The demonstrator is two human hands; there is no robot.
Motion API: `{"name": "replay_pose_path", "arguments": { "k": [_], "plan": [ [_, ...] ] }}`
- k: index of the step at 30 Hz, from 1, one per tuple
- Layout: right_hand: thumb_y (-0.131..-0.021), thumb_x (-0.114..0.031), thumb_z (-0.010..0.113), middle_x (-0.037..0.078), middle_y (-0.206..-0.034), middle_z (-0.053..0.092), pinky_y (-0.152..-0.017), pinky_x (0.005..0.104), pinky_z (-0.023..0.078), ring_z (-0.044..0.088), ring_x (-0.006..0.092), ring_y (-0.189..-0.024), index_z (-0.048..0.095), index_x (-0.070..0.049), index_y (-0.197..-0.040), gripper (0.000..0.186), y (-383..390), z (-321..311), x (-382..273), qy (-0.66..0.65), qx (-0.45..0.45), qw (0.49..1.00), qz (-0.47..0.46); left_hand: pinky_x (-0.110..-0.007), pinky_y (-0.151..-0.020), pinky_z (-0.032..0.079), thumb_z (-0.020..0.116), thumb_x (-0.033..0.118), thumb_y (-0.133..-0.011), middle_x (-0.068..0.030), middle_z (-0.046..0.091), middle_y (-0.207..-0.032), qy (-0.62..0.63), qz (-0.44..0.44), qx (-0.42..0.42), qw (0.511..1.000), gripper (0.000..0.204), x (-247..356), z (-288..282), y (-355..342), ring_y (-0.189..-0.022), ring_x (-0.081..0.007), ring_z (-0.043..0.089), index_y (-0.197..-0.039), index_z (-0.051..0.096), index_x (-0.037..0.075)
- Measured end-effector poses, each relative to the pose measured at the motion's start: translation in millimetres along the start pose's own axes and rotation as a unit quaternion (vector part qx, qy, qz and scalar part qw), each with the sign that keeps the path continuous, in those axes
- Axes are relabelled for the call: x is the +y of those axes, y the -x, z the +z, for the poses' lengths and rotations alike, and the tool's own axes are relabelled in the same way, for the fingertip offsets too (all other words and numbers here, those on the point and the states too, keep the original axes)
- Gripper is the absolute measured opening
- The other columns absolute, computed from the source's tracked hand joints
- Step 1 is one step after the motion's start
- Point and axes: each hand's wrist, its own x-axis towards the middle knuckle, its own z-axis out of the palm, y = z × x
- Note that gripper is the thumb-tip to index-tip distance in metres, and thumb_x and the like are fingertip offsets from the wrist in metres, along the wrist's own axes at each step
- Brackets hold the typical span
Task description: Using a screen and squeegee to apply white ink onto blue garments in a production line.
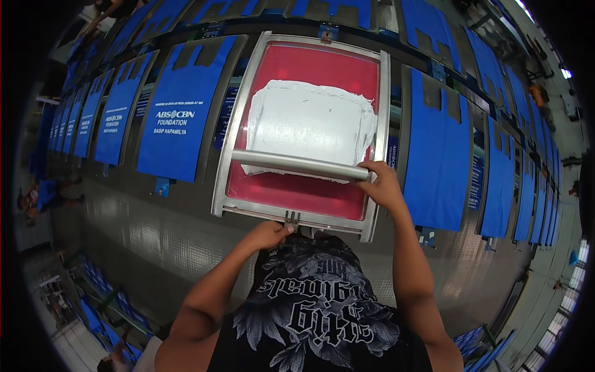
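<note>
In front of me lies a screen printing frame (384, 93) with silver metal sides and red mesh (297, 193). A wide patch of thick white ink (310, 118) covers much of the mesh. Across the ink's near side lies a long squeegee (291, 162) with a silver handle. My right hand (382, 186) grips the squeegee at its right end. At the frame's near edge, my left hand (268, 235) is closed by a small metal bracket (292, 217), its thumb against it; the rest of its fingers are partly hidden.
Blue fabric bag panels with cut-out handles lie on dark boards to the left (186, 102) and right (437, 149), in long rows. Another row runs behind the frame, past a dark rail with a metal hinge clamp (328, 34). A person (46, 197) is at the far left.
</note>
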Motion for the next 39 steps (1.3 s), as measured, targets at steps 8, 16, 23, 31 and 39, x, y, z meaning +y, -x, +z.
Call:
{"name": "replay_pose_path", "arguments": {
  "k": [8, 16, 23, 31, 39],
  "plan": [
    [-0.071, -0.019, 0.077, 0.006, -0.086, 0.066, -0.077, 0.0281, 0.047, 0.059, 0.0139, -0.081, 0.068, 0.0, -0.101, 0.038, -25, 19, 29, -0.293, 0.022, 0.946, 0.138, -0.037, -0.077, 0.046, 0.049, 0.034, -0.094, -0.0202, 0.065, -0.093, -0.038, 0.088, 0.552, 0.828, 0.039, -14, -155, -18, -0.087, -0.0314, 0.063, -0.102, 0.062, -0.002],
    [-0.068, -0.012, 0.079, 0.004, -0.084, 0.063, -0.08, 0.0283, 0.043, 0.057, 0.0136, -0.082, 0.069, -0.001, -0.097, 0.032, -1, -29, 50, -0.364, 0.067, 0.914, 0.168, -0.032, -0.091, 0.044, 0.047, 0.036, -0.096, -0.0194, 0.062, -0.115, 0.161, 0.149, 0.441, 0.87, 0.047, 22, -126, -10, -0.108, -0.0258, 0.059, -0.127, 0.051, 0.001],
    [-0.066, -0.007, 0.074, 0.008, -0.096, 0.067, -0.09, 0.0317, 0.043, 0.06, 0.0187, -0.093, 0.066, 0.0, -0.103, 0.038, 94, -173, 150, -0.32, 0.13, 0.921, 0.181, -0.034, -0.09, 0.045, 0.051, 0.036, -0.095, -0.0234, 0.06, -0.116, 0.202, 0.228, 0.399, 0.865, 0.051, 124, 19, -81, -0.108, -0.0284, 0.059, -0.13, 0.047, -0.001],
    [-0.066, -0.009, 0.076, 0.007, -0.098, 0.065, -0.087, 0.0306, 0.043, 0.057, 0.0166, -0.092, 0.065, 0.001, -0.106, 0.043, 154, -248, 285, -0.302, 0.126, 0.921, 0.211, -0.032, -0.087, 0.046, 0.053, 0.028, -0.095, -0.0177, 0.064, -0.112, 0.211, 0.249, 0.39, 0.861, 0.041, 212, 139, -141, -0.101, -0.0203, 0.061, -0.127, 0.052, 0.003],
    [-0.066, -0.007, 0.075, 0.005, -0.087, 0.067, -0.083, 0.0281, 0.042, 0.058, 0.0137, -0.085, 0.069, -0.001, -0.097, 0.032, 147, -266, 316, -0.345, 0.082, 0.912, 0.203, -0.031, -0.088, 0.044, 0.052, 0.031, -0.095, -0.0151, 0.064, -0.11, 0.236, 0.216, 0.402, 0.858, 0.043, 236, 182, -138, -0.102, -0.0188, 0.059, -0.126, 0.053, 0.001]
  ]
}}
